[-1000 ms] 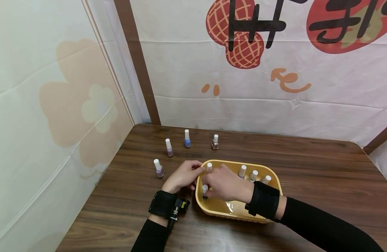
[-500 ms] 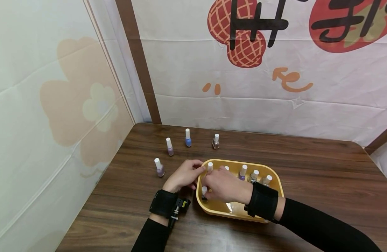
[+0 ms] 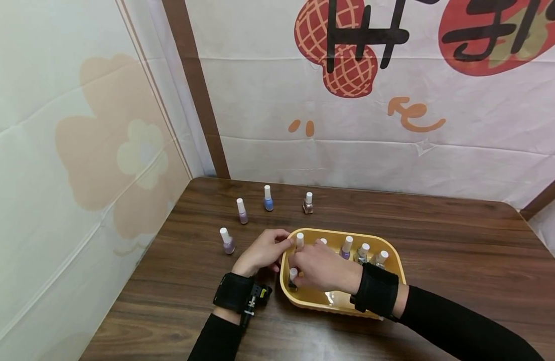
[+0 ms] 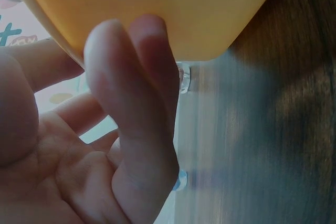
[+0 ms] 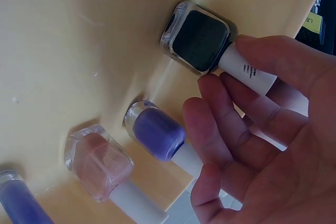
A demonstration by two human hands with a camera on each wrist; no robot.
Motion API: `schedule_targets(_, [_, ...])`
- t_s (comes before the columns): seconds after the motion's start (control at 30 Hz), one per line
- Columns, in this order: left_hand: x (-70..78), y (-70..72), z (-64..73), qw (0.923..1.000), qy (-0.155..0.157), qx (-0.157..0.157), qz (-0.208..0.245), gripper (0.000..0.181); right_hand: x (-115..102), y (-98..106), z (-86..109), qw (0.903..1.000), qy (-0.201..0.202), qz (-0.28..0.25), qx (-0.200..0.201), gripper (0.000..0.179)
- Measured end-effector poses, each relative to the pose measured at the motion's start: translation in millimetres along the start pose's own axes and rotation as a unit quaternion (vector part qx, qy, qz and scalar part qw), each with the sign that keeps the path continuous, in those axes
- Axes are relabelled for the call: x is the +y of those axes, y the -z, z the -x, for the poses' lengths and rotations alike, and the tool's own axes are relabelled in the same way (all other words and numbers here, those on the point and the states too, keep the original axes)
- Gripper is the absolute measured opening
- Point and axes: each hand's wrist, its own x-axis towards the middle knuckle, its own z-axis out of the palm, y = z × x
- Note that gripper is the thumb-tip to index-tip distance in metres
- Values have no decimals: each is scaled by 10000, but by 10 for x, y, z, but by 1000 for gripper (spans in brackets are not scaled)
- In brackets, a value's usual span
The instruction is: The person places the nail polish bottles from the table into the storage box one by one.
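A yellow plastic basket (image 3: 330, 303) holds several white-capped nail polish bottles. My right hand (image 3: 324, 265) reaches into its left part and pinches the white cap of a dark nail polish bottle (image 5: 199, 40), whose base touches the basket floor. Beside it in the right wrist view stand a purple bottle (image 5: 157, 132) and a pinkish one (image 5: 100, 165). At the basket's left end my left hand (image 3: 261, 252) grips the rim, with fingers (image 4: 118, 72) against the outer wall. One bottle cap (image 3: 300, 239) shows close to the left fingertips. My right hand partly hides the bottles behind it.
Outside the basket, two purple bottles (image 3: 228, 241) (image 3: 242, 211), a blue bottle (image 3: 268, 198) and a brownish bottle (image 3: 308, 203) stand on the wooden table (image 3: 462, 250). A printed cloth (image 3: 259, 90) hangs behind the table, and another along its left side.
My right hand has shifted slightly toward the near left, with the dark bottle in its fingers, uncovering a cap behind the knuckles. The left hand keeps its place on the basket.
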Motion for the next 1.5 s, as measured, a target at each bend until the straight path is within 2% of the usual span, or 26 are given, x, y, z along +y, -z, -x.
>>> schedule_targets(0.33, [-50, -2, -30, 10000, 70, -2, -26, 28, 14, 10, 20, 9999, -91, -135, 3, 9])
schedule_targets(0.43, [-51, 0, -31, 10000, 55, -26, -17, 28, 29, 72, 51, 9995, -143, -226, 144, 15])
schedule_targets(0.57, [-42, -2, -27, 10000, 24, -16, 31, 29, 70, 221, 125, 9968, -133, -576, 544, 20])
schedule_targets(0.7, [-39, -13, -31, 10000, 8, 35, 34, 28, 161, 398, 250, 9846, -256, -1077, 1351, 16])
schedule_targets(0.77, [-40, -19, -34, 10000, 23, 61, 12, 28, 230, 486, 356, 9732, -439, -1394, 1774, 15])
schedule_targets(0.87, [-42, -27, -40, 9999, 62, 76, -21, 29, 367, 612, 572, 9513, -974, -1884, 2236, 16])
schedule_targets(1.0, [-39, -28, -38, 9999, 95, 116, -37, 29, 614, 721, 905, 9132, -1889, -2408, 2692, 24])
schedule_targets(1.03, [-37, -33, -36, 9999, 96, 126, -38, 29, 690, 722, 989, 8996, -2096, -2641, 2775, 28])
schedule_targets(1.13, [-41, -45, -39, 9998, 123, 125, -42, 29, 915, 657, 1219, 8482, -2577, -3578, 2935, 39])
schedule_targets(1.2, [-47, -51, -44, 9998, 137, 101, -52, 29, 1073, 568, 1339, 8167, -2773, -4168, 2870, 43])
schedule_targets(1.23, [-49, -51, -46, 9998, 144, 96, -58, 30, 1155, 513, 1383, 8044, -2844, -4393, 2813, 44])
schedule_targets(1.27, [-54, -50, -49, 9998, 136, 86, -67, 30, 1233, 456, 1422, 7958, -2920, -4553, 2723, 45])
schedule_targets(1.37, [-51, -44, -53, 9998, 169, 93, -106, 30, 1440, 271, 1489, 7833, -3036, -4886, 2356, 54])
schedule_targets(1.5, [-16, -41, -66, 9997, 162, 95, -152, 29, 1583, 62, 1509, 7772, -2957, -5253, 1805, 65])
